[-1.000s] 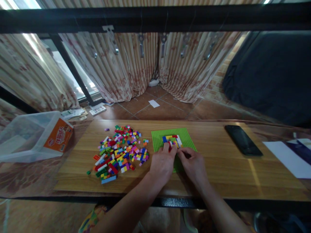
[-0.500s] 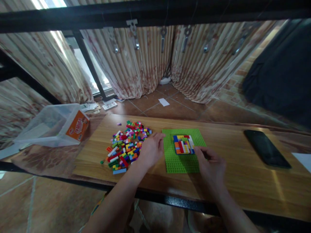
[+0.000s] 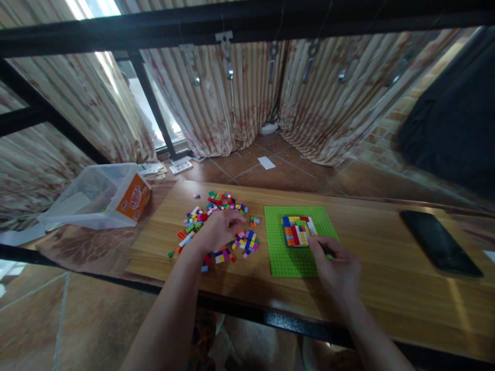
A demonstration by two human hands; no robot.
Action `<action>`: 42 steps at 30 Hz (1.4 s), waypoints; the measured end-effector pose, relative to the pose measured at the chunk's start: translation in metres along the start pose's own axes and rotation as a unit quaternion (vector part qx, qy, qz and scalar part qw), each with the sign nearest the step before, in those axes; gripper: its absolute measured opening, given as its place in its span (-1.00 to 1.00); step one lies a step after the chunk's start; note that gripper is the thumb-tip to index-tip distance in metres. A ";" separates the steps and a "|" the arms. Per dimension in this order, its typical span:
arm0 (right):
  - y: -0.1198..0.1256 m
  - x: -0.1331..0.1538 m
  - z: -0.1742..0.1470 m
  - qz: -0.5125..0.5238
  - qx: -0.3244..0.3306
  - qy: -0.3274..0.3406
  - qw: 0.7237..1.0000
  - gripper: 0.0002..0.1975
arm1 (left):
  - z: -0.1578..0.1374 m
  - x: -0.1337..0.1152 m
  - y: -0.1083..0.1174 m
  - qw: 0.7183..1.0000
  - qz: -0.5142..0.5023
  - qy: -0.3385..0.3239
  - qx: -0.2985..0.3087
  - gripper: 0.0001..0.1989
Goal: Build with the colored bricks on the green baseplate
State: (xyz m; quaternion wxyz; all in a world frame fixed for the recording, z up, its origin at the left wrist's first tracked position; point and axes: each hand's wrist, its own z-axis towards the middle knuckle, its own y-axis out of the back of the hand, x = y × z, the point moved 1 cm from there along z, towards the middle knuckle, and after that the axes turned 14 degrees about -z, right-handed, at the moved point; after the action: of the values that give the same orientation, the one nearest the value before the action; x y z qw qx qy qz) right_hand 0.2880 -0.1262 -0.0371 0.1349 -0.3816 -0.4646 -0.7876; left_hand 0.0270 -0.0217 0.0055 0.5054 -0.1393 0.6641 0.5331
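Observation:
My left hand hovers over a pile of small coloured toy bricks, palm down. Its fingers are partly bent and apart, with no brick visible in them. On the green baseplate sits a low square of bricks in blue, orange, white, red and yellow. At that square's near right corner is my right hand, thumb and forefinger pinched together and the other fingers curled. Whatever the pinch may hold is hidden.
A clear plastic box with an orange label stands left of the pile. Right of the baseplate lies a black phone on the wooden board. A dark bar with hanging hooks crosses above.
My left hand has moved left, from beside the baseplate to over the brick pile. My right hand stays by the square's corner. The whole view has shifted slightly.

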 end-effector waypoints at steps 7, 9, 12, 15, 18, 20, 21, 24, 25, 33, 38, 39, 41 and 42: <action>-0.001 0.001 -0.002 -0.017 0.008 0.033 0.999 -0.72 | 0.009 0.000 -0.009 0.992 0.113 -0.006 -0.050 -0.73; -0.001 0.002 -0.002 -0.019 0.014 0.031 0.999 -0.72 | 0.011 -0.006 -0.020 0.990 0.131 -0.010 -0.046 -0.72; -0.001 0.003 -0.003 -0.015 0.017 0.030 0.999 -0.73 | 0.016 -0.012 -0.038 0.984 0.172 -0.006 -0.035 -0.72; -0.001 0.004 -0.003 -0.008 0.016 0.039 0.999 -0.73 | 0.022 -0.014 -0.051 0.975 0.217 0.028 -0.031 -0.78; 0.001 0.004 -0.003 -0.010 0.015 0.048 0.999 -0.74 | 0.027 -0.014 -0.057 0.971 0.232 0.053 -0.030 -0.85; 0.001 0.004 -0.003 -0.011 0.015 0.053 0.998 -0.73 | 0.029 -0.014 -0.057 0.976 0.210 0.053 -0.031 -0.87; 0.002 0.004 -0.002 -0.010 0.014 0.054 0.998 -0.73 | 0.029 -0.014 -0.056 0.980 0.189 0.047 -0.033 -0.87; 0.001 0.005 -0.001 -0.007 0.013 0.056 0.998 -0.73 | 0.029 -0.015 -0.052 0.997 0.069 0.022 -0.015 -0.84; 0.001 0.006 -0.001 -0.006 0.015 0.057 0.998 -0.74 | 0.029 -0.016 -0.051 1.000 0.009 0.018 -0.003 -0.84; -0.001 0.017 -0.005 0.028 0.071 0.109 0.991 -0.79 | 0.025 -0.028 -0.048 0.941 -0.323 0.060 0.080 -0.75; -0.001 0.022 -0.006 0.063 0.100 0.128 0.985 -0.78 | 0.021 -0.037 -0.056 0.921 -0.357 0.076 0.135 -0.75; -0.001 0.023 -0.006 0.069 0.105 0.129 0.984 -0.79 | 0.021 -0.038 -0.058 0.919 -0.361 0.075 0.141 -0.76; -0.001 0.023 -0.006 0.078 0.112 0.121 0.983 -0.82 | 0.021 -0.041 -0.063 0.915 -0.369 0.069 0.147 -0.79; -0.002 0.023 -0.006 0.083 0.114 0.111 0.984 -0.83 | 0.021 -0.041 -0.066 0.915 -0.371 0.065 0.145 -0.80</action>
State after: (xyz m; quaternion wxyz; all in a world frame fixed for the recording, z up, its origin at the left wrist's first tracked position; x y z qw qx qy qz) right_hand 0.2685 -0.1272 -0.0229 0.2931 -0.3113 -0.5003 -0.7529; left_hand 0.1041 -0.0447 0.0038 0.6370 -0.3352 0.6662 0.1949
